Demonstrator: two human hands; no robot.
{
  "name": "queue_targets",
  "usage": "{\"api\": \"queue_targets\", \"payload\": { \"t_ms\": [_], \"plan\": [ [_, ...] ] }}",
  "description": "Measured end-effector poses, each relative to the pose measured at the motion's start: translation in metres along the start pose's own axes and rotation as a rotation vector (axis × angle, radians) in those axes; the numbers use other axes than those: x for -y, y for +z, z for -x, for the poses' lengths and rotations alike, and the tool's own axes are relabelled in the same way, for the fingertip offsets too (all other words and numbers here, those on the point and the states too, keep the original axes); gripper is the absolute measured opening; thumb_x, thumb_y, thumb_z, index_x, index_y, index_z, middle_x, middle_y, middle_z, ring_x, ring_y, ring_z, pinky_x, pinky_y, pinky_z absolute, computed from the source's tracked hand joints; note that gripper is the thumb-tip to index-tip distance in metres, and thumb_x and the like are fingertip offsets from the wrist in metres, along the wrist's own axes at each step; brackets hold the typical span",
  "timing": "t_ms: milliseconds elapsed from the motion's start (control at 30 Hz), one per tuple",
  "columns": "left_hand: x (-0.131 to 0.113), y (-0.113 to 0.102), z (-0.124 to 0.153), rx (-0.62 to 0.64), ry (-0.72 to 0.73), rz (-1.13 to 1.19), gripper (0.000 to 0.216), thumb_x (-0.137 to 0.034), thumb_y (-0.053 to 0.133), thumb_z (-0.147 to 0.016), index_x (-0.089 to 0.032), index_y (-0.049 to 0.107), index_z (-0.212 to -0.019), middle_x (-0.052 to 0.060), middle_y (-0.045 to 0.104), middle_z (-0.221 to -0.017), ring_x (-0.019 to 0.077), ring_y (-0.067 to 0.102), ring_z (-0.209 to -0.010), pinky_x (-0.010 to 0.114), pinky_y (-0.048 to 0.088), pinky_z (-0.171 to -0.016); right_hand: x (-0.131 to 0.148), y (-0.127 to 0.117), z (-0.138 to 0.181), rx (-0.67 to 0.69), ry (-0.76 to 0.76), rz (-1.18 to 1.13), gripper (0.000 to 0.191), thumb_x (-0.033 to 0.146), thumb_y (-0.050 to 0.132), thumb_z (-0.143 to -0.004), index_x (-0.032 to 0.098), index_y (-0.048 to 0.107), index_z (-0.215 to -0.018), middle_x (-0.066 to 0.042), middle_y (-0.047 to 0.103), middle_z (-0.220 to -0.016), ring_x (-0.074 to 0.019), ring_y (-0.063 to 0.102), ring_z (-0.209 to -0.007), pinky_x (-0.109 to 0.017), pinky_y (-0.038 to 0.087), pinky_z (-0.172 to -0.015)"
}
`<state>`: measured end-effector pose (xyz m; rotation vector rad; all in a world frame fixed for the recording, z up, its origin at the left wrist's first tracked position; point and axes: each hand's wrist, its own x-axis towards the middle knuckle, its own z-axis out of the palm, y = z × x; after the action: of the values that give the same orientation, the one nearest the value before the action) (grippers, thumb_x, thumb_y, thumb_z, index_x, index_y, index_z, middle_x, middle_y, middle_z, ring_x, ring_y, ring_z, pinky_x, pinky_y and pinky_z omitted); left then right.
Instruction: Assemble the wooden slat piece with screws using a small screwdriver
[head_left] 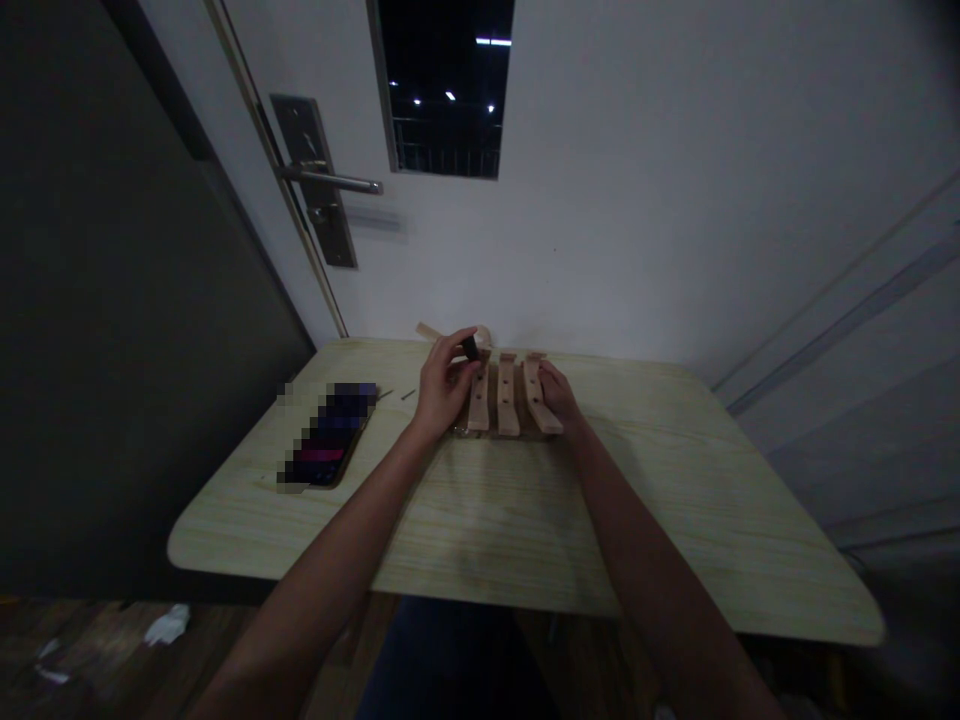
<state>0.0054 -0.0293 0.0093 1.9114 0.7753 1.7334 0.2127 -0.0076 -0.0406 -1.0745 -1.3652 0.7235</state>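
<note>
Between the thumb and fingers of my left hand (441, 388) is a small black piece (470, 348), too small and dark to name. My left hand is closed on it, over the far end of the left wooden strip (479, 400). Beside that stand a middle wooden strip (507, 395) and a right wooden strip (539, 395), all with dark holes and raised far ends. They rest on a brownish base (525, 434), partly hidden. My right hand (561, 393) closes on the right strip's side; some of its fingers are hidden behind the wood.
A phone (330, 440), partly pixelated, lies on the table (675, 530) to the left. Near it lie two thin screw-like pieces (408, 394). A flat wooden piece (428, 330) sits behind my left hand. A door with a handle (330, 180) rises behind the table.
</note>
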Motion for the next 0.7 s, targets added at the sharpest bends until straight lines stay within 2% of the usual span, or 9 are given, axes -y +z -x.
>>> {"api": "queue_targets", "payload": {
  "t_ms": [467, 600, 700],
  "plan": [
    [0.004, 0.001, -0.002, 0.025, 0.039, -0.061, 0.05, -0.018, 0.06, -0.086, -0.034, 0.051, -0.133, 0.007, 0.056, -0.121, 0.0172, 0.06, -0.101, 0.033, 0.059, -0.08, 0.003, 0.001, 0.0, -0.001, 0.027, -0.025, 0.025, 0.045, 0.048, -0.08, 0.023, 0.059, -0.08, -0.004, 0.064, -0.082, -0.0194, 0.055, -0.074, -0.036, 0.047, -0.075],
    [0.0, -0.001, -0.011, 0.101, 0.074, -0.077, 0.047, -0.021, 0.058, -0.089, -0.032, 0.05, -0.134, 0.007, 0.057, -0.12, 0.0156, 0.06, -0.098, 0.03, 0.058, -0.077, 0.006, 0.001, 0.001, 0.001, 0.032, -0.02, 0.024, 0.044, 0.049, -0.078, 0.022, 0.059, -0.078, -0.005, 0.065, -0.082, -0.0201, 0.055, -0.074, -0.037, 0.047, -0.076],
    [-0.003, -0.005, -0.024, 0.146, 0.126, -0.136, 0.039, -0.025, 0.062, -0.088, -0.028, 0.055, -0.127, 0.006, 0.06, -0.115, 0.0153, 0.06, -0.095, 0.031, 0.056, -0.08, 0.009, 0.002, 0.003, 0.006, 0.04, -0.02, 0.024, 0.044, 0.047, -0.08, 0.023, 0.059, -0.078, -0.005, 0.065, -0.079, -0.0204, 0.055, -0.074, -0.036, 0.048, -0.072]
  ]
}}
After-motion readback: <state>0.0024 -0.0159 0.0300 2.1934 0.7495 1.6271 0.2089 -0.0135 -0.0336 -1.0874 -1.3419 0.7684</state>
